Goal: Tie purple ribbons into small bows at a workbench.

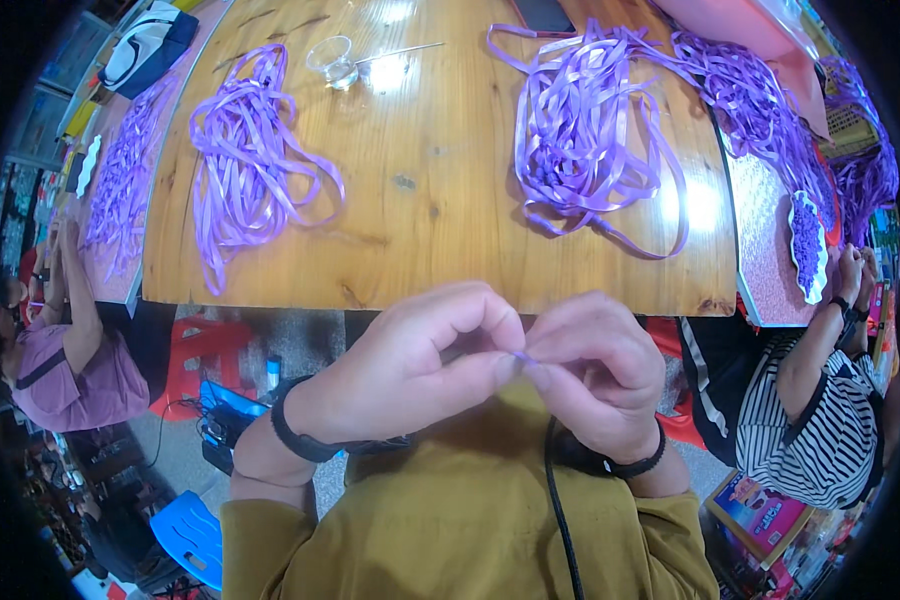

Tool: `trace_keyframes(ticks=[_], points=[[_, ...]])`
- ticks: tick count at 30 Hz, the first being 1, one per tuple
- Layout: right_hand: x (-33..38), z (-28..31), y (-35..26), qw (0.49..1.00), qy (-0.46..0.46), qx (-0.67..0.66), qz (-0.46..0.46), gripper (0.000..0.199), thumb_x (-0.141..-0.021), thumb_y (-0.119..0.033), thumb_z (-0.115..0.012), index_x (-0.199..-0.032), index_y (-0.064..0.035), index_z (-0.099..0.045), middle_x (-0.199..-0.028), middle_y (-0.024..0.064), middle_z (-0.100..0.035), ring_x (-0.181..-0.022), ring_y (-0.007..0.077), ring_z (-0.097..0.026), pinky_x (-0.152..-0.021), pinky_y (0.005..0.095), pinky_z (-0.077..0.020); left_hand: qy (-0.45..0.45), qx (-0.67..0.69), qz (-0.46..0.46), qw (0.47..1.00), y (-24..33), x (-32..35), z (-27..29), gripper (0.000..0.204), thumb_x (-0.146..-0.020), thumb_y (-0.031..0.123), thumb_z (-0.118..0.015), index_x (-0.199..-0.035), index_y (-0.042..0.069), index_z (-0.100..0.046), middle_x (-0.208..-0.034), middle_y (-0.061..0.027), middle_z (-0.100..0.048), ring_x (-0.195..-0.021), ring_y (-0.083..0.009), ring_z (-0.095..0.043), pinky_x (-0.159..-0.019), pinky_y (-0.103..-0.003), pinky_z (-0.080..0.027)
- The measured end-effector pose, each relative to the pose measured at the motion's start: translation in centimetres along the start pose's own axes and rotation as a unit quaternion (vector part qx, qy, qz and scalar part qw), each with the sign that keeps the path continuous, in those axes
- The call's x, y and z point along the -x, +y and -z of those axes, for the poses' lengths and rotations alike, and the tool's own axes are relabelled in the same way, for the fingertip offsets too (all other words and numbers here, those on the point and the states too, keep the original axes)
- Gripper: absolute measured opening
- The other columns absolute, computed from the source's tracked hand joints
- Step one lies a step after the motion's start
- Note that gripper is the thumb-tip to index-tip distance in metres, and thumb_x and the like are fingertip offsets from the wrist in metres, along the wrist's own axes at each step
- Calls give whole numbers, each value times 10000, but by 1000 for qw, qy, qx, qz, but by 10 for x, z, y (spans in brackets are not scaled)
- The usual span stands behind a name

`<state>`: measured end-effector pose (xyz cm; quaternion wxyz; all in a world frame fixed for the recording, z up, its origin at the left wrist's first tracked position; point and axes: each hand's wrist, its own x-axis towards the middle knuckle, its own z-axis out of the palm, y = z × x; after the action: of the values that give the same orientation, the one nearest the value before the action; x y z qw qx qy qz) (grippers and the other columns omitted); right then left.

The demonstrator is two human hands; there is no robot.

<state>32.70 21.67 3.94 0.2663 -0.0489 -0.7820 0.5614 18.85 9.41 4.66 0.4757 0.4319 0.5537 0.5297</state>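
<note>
In front of my chest, just off the table's near edge, my left hand point(425, 360) and my right hand point(602, 372) meet fingertip to fingertip. Both are closed in a pinch on a small bit of purple point(523, 357), coloured like the ribbons; most of it is hidden by the fingers. On the wooden table point(410, 230) beyond them lie two heaps of shiny purple ribbon, a left heap point(245, 160) and a larger right heap point(585, 135).
A small clear cup point(330, 58) stands at the far side beside a thin stick point(400, 51). A dark phone point(543, 15) lies at the far edge. People work at either side, one in pink point(80, 375), one in stripes point(810, 420). Red stools point(205, 355) stand below.
</note>
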Motion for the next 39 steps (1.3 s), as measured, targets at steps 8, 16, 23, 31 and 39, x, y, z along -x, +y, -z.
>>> trace_keyframes(ticks=[8, 16, 23, 31, 39], points=[[3, -1, -4, 992, 24, 97, 71, 214, -636, 56, -644, -825, -34, -596, -819, 91, -584, -688, 177, -568, -575, 249, -453, -27, 192, 120, 974, 3, 1, -1, 160, -856, 194, -529, -895, 49, -473, -798, 22, -465, -666, -34, -445, -581, -163, -383], [7, -2, -1, 979, 27, 145, 142, 273, -640, 87, -619, -884, -32, -593, -842, 112, -576, -689, 181, -564, -557, 245, -452, -29, 243, 150, 958, 5, 0, -4, 173, -851, 220, -519, -883, 55, -476, -769, 20, -482, -636, -46, -457, -567, -169, -383], [9, 3, -2, 962, 6, 207, 181, 351, -594, 80, -633, -925, -29, -594, -836, 108, -574, -625, 181, -553, -505, 248, -440, -31, 273, 185, 944, 9, 0, -3, 160, -831, 182, -531, -883, 37, -487, -784, -2, -524, -634, -50, -486, -539, -165, -398], [11, 3, -5, 953, 6, 241, 181, 344, -584, 78, -644, -908, -27, -595, -827, 108, -578, -626, 185, -555, -492, 248, -432, -21, 250, 197, 948, 13, 0, -3, 136, -813, 132, -548, -880, 24, -500, -791, 3, -525, -638, -39, -489, -536, -152, -398], [7, -2, -4, 985, 32, 128, 112, 286, -593, 50, -658, -862, -35, -610, -808, 89, -589, -639, 197, -581, -517, 259, -458, 17, 161, 106, 981, 8, 4, -9, 85, -781, 56, -539, -858, 33, -510, -801, 0, -495, -713, -60, -462, -636, -198, -395]])
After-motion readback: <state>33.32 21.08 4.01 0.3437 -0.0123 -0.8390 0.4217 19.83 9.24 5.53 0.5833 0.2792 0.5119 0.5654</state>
